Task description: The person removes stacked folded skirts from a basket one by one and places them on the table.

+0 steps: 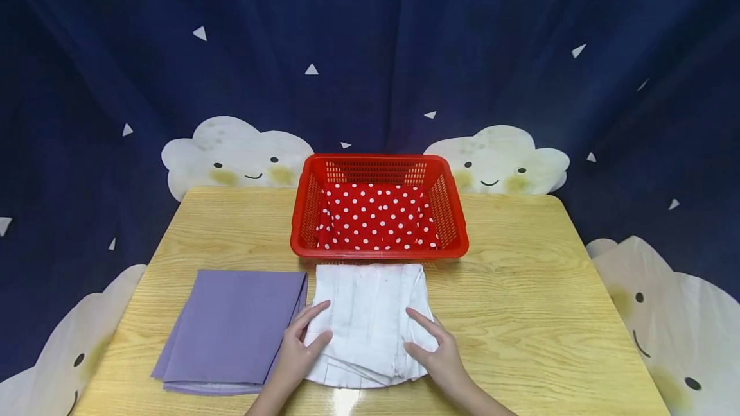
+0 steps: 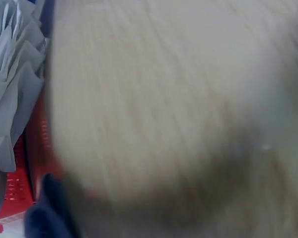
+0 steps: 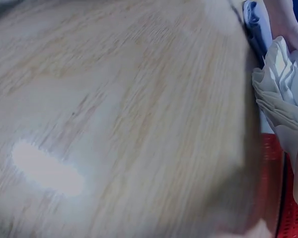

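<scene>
We are seeing the left hand [image 1: 299, 346] and right hand [image 1: 438, 350] covering parts of the white cloth [image 1: 363, 320], and the front rim of the basket [image 1: 378, 254] hiding the bottom of the dotted cloth [image 1: 372, 216]. In the left wrist view, the tabletop [image 2: 134, 99] is looking blurred, and we are failing to identify a dark blue shape [image 2: 48, 214]. Both wrist views are cropping the white cloth.

My head view shows a red basket [image 1: 378, 254] near the far edge of the wood-grained surface [image 1: 520, 287], with a white-dotted red cloth [image 1: 376, 217] inside. Left of it and nearer the camera, I see a folded purple cloth [image 1: 231, 326]. Behind hangs a dark blue curtain [image 1: 358, 31] with small white triangles [image 1: 200, 33] and 4 smiling clouds [image 1: 491, 146]. My right wrist view catches glare on the surface.
</scene>
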Demonstrator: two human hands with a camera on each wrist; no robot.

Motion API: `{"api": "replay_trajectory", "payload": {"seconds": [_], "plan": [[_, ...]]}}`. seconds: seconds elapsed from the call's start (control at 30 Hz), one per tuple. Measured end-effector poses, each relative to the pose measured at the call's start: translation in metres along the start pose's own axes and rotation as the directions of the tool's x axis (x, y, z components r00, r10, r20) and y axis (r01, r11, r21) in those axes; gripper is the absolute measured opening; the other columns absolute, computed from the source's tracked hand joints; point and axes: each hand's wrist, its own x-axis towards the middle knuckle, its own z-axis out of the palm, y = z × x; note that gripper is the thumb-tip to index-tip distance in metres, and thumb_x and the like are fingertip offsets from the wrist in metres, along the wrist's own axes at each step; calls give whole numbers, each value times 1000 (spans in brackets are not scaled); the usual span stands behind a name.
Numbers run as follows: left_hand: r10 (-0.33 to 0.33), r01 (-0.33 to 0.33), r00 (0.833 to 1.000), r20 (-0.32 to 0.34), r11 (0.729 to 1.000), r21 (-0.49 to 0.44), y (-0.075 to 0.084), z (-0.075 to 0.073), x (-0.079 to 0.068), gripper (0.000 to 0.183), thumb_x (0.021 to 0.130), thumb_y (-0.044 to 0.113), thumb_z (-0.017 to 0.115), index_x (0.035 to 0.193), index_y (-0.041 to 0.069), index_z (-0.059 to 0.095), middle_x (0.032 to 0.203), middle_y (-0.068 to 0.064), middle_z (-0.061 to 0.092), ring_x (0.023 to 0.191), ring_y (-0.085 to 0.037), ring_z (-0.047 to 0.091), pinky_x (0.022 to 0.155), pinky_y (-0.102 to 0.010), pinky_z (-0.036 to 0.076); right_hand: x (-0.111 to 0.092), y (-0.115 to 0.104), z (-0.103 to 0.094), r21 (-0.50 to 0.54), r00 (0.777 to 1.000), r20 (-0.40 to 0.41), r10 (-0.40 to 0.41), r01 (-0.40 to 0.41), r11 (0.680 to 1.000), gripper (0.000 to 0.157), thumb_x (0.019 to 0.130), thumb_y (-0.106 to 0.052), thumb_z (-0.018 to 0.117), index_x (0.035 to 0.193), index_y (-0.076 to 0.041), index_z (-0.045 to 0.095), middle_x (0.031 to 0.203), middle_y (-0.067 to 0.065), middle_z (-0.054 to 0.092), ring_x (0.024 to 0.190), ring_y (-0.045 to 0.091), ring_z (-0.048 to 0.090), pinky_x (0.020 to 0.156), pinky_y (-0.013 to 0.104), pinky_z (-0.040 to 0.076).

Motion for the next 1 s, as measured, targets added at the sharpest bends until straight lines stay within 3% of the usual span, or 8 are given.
{"api": "replay_trajectory", "payload": {"seconds": [0.13,0.3,0.43,0.57,0.67,0.8,1.0], "plan": [[24,-24,1000,3,1000,15,-16,2,0,47,71,-13,67,116,-8,57,116,-25,54,105,-10,53,90,-13,39,4,10,1,-1,1000,-1,24,-24,1000,56,69,3,72,121,-14,60,129,6,53,129,30,32,104,60,16],[-33,34,999,-15,999,39,-38,3,-1,47,73,-6,69,118,1,59,120,-17,56,121,-25,41,99,-11,28,7,19,1,-1,998,-5,68,-68,998,57,68,2,72,121,-14,60,130,7,53,130,32,31,104,59,15],[-63,65,998,-30,996,59,-36,5,1,48,72,-8,68,119,-1,58,121,-20,55,124,-39,34,100,-8,22,11,24,2,-3,996,-13,87,-87,996,57,67,3,72,121,-14,61,129,6,53,130,30,32,105,57,15],[-106,109,994,-35,988,108,-20,7,4,50,70,-15,64,118,-6,55,122,-24,53,123,-43,35,98,-8,21,12,28,2,-5,995,-21,101,-101,995,57,67,3,72,121,-12,60,128,8,54,130,30,32,106,56,15],[-179,181,984,-24,970,160,-8,8,6,50,71,-14,63,119,-6,54,124,-24,51,124,-41,36,101,-18,24,12,31,2,-18,993,-37,114,-115,993,57,67,3,72,121,-9,59,128,10,53,130,32,32,105,57,15],[-253,251,967,-15,949,188,-6,8,7,50,73,-11,63,121,-3,52,127,-21,50,125,-36,36,104,-39,26,12,32,2,-52,990,-46,131,-133,990,56,68,1,73,121,-10,59,129,10,53,130,33,31,105,58,16],[-287,286,958,-22,940,186,-29,7,5,52,74,-9,64,123,5,53,128,-14,50,126,-31,37,104,-45,25,12,32,1,-95,991,-33,129,-131,987,56,69,-1,72,121,-13,58,129,9,53,130,35,31,104,59,17]]}}
